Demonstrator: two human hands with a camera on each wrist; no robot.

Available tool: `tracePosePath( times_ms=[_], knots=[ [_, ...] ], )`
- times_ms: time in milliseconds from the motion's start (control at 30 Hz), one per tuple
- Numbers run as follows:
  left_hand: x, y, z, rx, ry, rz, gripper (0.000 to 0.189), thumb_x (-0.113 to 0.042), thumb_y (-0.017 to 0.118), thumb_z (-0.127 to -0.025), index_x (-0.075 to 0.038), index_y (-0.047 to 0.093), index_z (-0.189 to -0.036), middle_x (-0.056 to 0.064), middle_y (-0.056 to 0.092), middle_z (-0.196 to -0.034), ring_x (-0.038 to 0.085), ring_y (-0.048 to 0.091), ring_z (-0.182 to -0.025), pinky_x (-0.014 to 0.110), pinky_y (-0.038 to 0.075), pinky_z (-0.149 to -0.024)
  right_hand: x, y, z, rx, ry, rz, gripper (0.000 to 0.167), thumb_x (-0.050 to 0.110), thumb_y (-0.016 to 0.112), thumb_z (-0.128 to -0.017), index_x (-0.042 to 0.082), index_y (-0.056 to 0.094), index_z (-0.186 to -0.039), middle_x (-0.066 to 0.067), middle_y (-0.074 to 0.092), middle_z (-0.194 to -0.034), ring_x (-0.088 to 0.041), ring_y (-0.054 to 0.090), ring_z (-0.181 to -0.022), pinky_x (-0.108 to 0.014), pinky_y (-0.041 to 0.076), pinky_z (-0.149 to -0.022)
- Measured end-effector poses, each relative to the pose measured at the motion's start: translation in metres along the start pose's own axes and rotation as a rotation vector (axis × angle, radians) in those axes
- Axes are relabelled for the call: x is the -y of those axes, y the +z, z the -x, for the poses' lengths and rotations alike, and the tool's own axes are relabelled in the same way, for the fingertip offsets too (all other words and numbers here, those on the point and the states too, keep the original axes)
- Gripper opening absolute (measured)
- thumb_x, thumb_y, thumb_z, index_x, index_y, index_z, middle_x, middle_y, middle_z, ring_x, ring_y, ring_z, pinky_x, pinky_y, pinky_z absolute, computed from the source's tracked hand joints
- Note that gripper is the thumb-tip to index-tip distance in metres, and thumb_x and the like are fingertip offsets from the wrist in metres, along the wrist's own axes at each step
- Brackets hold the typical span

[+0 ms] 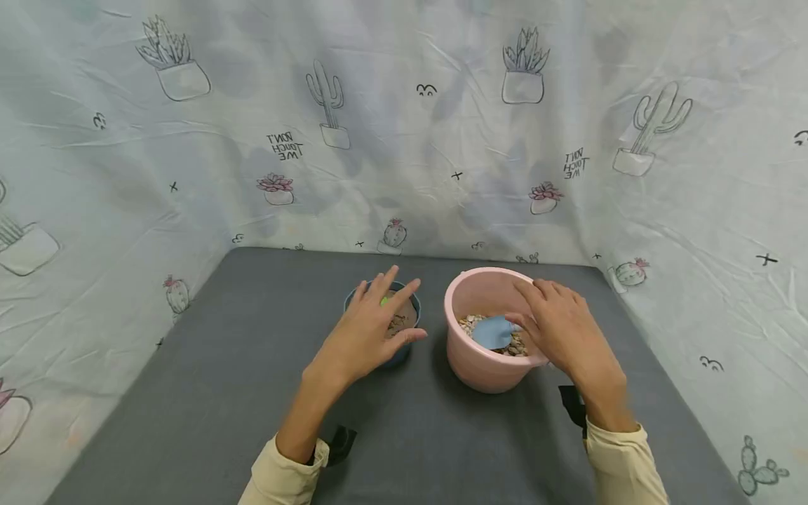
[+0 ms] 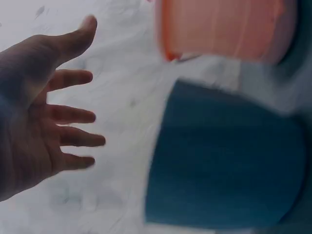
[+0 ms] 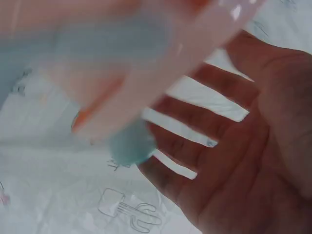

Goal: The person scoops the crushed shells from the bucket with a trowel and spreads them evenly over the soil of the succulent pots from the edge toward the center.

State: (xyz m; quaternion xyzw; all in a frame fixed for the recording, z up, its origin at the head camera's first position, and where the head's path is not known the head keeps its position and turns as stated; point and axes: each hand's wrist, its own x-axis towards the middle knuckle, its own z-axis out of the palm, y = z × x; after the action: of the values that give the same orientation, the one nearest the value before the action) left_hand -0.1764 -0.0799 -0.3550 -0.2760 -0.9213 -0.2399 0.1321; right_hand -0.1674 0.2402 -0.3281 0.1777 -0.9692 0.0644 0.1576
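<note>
My left hand (image 1: 362, 333) hovers with spread fingers over a blue pot (image 1: 398, 356), hiding part of it. Brown soil (image 1: 402, 317) and a small green bit (image 1: 384, 301) show inside. The left wrist view has the hand (image 2: 36, 114) apart from the pot (image 2: 226, 158). At the right rim of a pink bucket (image 1: 482, 370), my right hand (image 1: 564, 330) has its fingers extended and holds nothing. A light blue scoop (image 1: 494, 332) lies on pebbles (image 1: 514, 346) in the bucket. In the right wrist view, a rounded blue-green end (image 3: 132, 142) shows near the fingers, blurred.
Both containers stand on a dark grey table (image 1: 252, 365), the pot left of the bucket. A white cloth (image 1: 404, 126) printed with cacti and succulents hangs behind the table and along both sides. Black straps (image 1: 341, 443) are on the wrists.
</note>
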Motion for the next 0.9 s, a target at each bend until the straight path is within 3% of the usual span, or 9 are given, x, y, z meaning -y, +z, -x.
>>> tracePosePath(
  times_ms=[67,133,267,367,633,733,900],
  knots=[
    [-0.005,0.010,-0.004,-0.006,0.047,0.019,0.073,-0.047,0.071,-0.097,-0.017,0.047,-0.159,0.017,0.035,-0.169,0.040,0.041,-0.154,0.059,0.032,-0.128,-0.007,-0.002,-0.005,0.016,-0.045,0.058,0.044,0.025,0.082,-0.091,0.003,0.067,-0.126,-0.019,0.068,-0.110,-0.045,0.063,-0.099,-0.060,0.052,-0.083],
    [-0.010,0.020,-0.009,0.006,0.075,0.037,0.070,-0.044,0.072,-0.098,-0.012,0.050,-0.156,0.019,0.041,-0.166,0.039,0.047,-0.150,0.057,0.041,-0.123,-0.012,-0.002,-0.011,0.078,-0.064,0.094,0.039,0.023,0.088,-0.085,0.004,0.071,-0.114,-0.013,0.065,-0.098,-0.037,0.059,-0.087,-0.051,0.050,-0.073],
    [-0.021,0.037,-0.017,0.101,0.051,0.071,0.071,-0.047,0.068,-0.100,-0.010,0.048,-0.158,0.020,0.039,-0.167,0.042,0.050,-0.147,0.057,0.049,-0.115,-0.014,0.002,-0.020,0.200,-0.070,0.138,0.033,0.023,0.093,-0.077,0.007,0.073,-0.097,-0.007,0.058,-0.087,-0.027,0.049,-0.078,-0.040,0.042,-0.067],
    [-0.026,0.045,-0.021,0.137,0.014,0.088,0.072,-0.051,0.065,-0.101,-0.011,0.047,-0.159,0.018,0.038,-0.168,0.041,0.054,-0.144,0.058,0.050,-0.113,-0.013,0.007,-0.024,0.233,-0.085,0.185,0.028,0.023,0.094,-0.075,0.009,0.072,-0.086,-0.006,0.055,-0.083,-0.026,0.046,-0.075,-0.038,0.041,-0.065],
    [-0.029,0.055,-0.028,0.124,0.071,0.113,0.072,-0.047,0.065,-0.102,-0.010,0.045,-0.159,0.019,0.040,-0.167,0.035,0.068,-0.128,0.049,0.059,-0.100,-0.014,0.015,-0.028,0.194,-0.174,0.335,0.028,0.013,0.091,-0.074,0.015,0.065,-0.065,0.001,0.063,-0.067,-0.022,0.061,-0.065,-0.039,0.046,-0.067],
    [-0.028,0.056,-0.029,0.129,0.077,0.116,0.073,-0.047,0.065,-0.102,-0.007,0.044,-0.159,0.018,0.039,-0.167,0.034,0.071,-0.123,0.048,0.060,-0.098,-0.011,0.019,-0.032,0.166,-0.206,0.343,0.036,0.004,0.083,-0.072,0.018,0.055,-0.055,0.003,0.057,-0.057,-0.020,0.057,-0.056,-0.039,0.045,-0.063],
    [-0.023,0.055,-0.031,0.127,0.083,0.123,0.074,-0.046,0.067,-0.102,-0.003,0.045,-0.158,0.020,0.041,-0.166,0.029,0.079,-0.102,0.042,0.063,-0.091,-0.010,0.027,-0.037,0.167,-0.192,0.314,0.042,0.007,0.084,-0.071,0.020,0.049,-0.052,0.005,0.048,-0.052,-0.018,0.051,-0.051,-0.040,0.044,-0.057]
  ],
)
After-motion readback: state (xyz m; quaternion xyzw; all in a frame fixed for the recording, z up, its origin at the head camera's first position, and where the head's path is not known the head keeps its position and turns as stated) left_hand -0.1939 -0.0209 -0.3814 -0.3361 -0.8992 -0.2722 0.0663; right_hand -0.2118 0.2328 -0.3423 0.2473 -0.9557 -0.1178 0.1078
